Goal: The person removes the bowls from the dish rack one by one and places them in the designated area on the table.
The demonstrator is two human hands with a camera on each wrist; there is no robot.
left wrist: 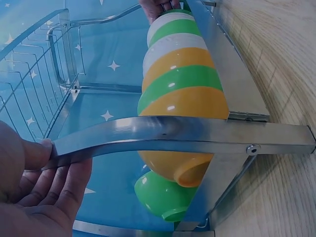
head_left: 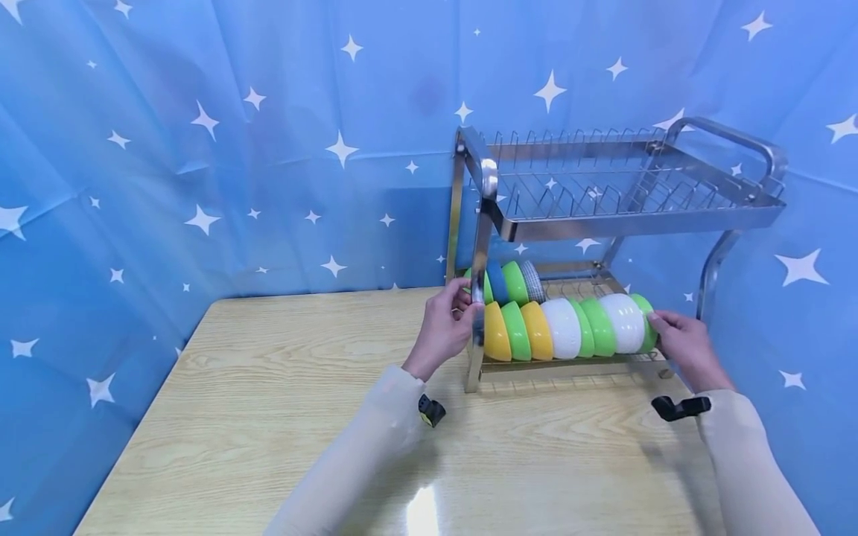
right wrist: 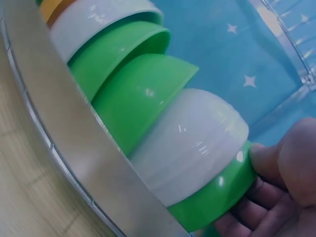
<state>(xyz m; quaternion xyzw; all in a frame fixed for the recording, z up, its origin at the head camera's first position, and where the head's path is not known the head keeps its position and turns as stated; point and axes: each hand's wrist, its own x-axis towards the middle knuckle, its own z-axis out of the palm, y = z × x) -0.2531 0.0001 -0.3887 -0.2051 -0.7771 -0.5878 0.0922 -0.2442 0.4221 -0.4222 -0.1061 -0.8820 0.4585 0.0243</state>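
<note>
A two-tier metal dish rack (head_left: 643,223) stands on the table, with a front row of yellow, green and white bowls on its lower tier. My left hand (head_left: 447,324) grips the rack's left front post (left wrist: 163,133), thumb on one side and fingers on the other in the left wrist view. At the row's right end, my right hand (head_left: 687,346) pinches the last green bowl (right wrist: 217,197) between thumb and fingers. That bowl leans against a white bowl (right wrist: 197,143). A yellow bowl (head_left: 496,333) stands at the row's left end, beside the left post.
Behind the front row, a shorter row holds green bowls (head_left: 515,281), a blue bowl (head_left: 497,283) and a grey patterned bowl (head_left: 532,281). The upper tier has wire dividers (head_left: 590,195). Wooden tabletop (head_left: 281,387) extends left and front; a blue starred curtain (head_left: 281,149) hangs behind.
</note>
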